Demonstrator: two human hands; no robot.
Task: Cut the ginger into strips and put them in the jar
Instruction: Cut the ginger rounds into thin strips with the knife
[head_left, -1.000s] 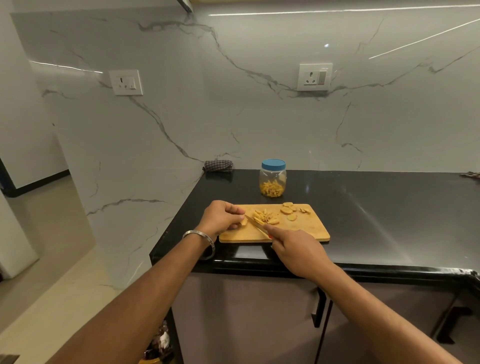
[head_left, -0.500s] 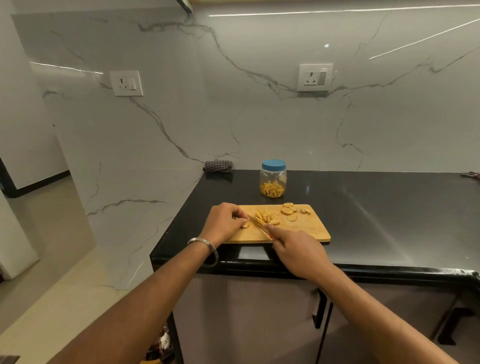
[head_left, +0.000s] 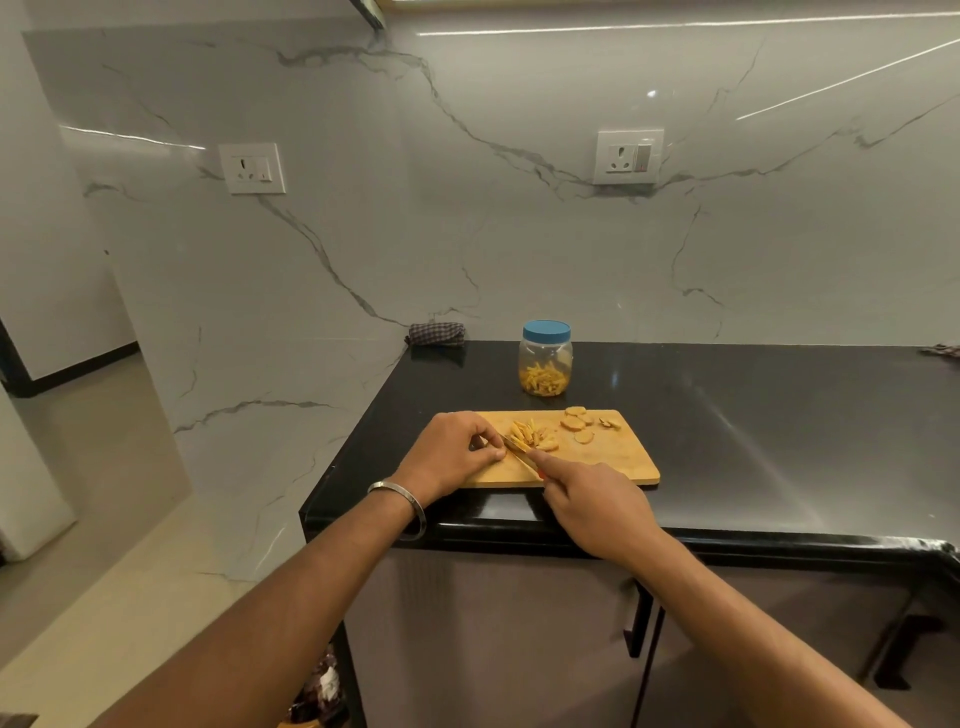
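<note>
Your left hand (head_left: 451, 453) curled its fingers on a ginger piece (head_left: 483, 446) at the cutting board's (head_left: 618, 457) nine o'clock; your right hand (head_left: 597, 506) gripped the knife (head_left: 519, 451). Keeping knuckles ahead of fingertips would have helped. The lidded jar (head_left: 545, 358) stood at twelve o'clock.

checked cloth (head_left: 435, 333), wall sockets (head_left: 252, 168), black counter (head_left: 753, 415)

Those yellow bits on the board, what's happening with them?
A person is cutting ginger into strips. The right hand holds a knife over the wooden board, while the left hand steadies a piece beside the blade. A pile of strips and some round slices lie on the board. The jar behind holds strips already, lid on.
</note>
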